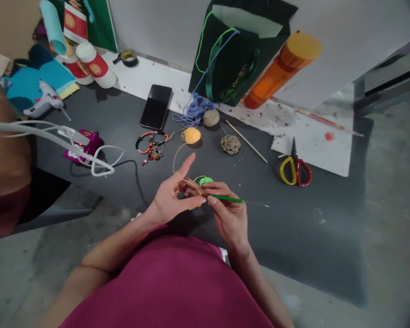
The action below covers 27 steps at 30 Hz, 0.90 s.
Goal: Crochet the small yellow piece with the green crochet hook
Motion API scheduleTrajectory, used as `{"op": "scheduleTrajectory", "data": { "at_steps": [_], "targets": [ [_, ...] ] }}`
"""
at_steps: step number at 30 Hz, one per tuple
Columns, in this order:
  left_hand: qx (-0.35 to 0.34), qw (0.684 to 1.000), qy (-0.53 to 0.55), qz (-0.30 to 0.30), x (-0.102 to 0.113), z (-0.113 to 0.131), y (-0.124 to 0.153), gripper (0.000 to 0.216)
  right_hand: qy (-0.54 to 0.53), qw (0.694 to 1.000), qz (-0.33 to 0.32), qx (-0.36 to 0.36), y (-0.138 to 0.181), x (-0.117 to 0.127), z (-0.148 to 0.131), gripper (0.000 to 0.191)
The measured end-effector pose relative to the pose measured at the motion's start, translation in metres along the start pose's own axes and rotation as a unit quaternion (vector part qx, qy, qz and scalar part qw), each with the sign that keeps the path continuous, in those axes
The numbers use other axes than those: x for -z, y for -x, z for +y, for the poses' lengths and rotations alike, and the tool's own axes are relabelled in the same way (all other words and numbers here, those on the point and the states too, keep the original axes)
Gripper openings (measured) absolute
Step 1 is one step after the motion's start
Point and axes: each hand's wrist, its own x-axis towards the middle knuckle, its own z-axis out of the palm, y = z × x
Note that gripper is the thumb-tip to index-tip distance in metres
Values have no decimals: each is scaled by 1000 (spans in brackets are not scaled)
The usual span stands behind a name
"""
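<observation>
Pinching one green crochet hook, the right hand sits just beside the left hand, which pinches a strand of yellow yarn while its forefinger stands up, with one small green crocheted piece just beyond both hands. The strand runs to one yellow yarn ball near the far edge of the worktop, beside one tan ball, one coiled braid and one blue yarn tangle, while one pair of scissors lies toward the right.

On the table, a phone lies behind a yarn ball, with scissors right and a glue gun left
</observation>
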Motion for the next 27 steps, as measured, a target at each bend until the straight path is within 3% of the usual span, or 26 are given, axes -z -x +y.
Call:
{"op": "scheduleTrajectory", "data": {
  "at_steps": [4,12,21,27],
  "targets": [
    [26,999,22,-19,-2,-1,-1,104,-50,999,9,-9,0,-5,2,7],
    [51,997,55,-20,-3,4,-2,117,-140,982,97,-75,0,-5,4,14],
    [65,979,195,-1,-12,-7,-2,127,-148,983,110,-18,0,-12,1,10],
    [70,974,213,8,-13,-6,-4,115,-144,982,122,-12,1,-14,5,11]
  ]
}}
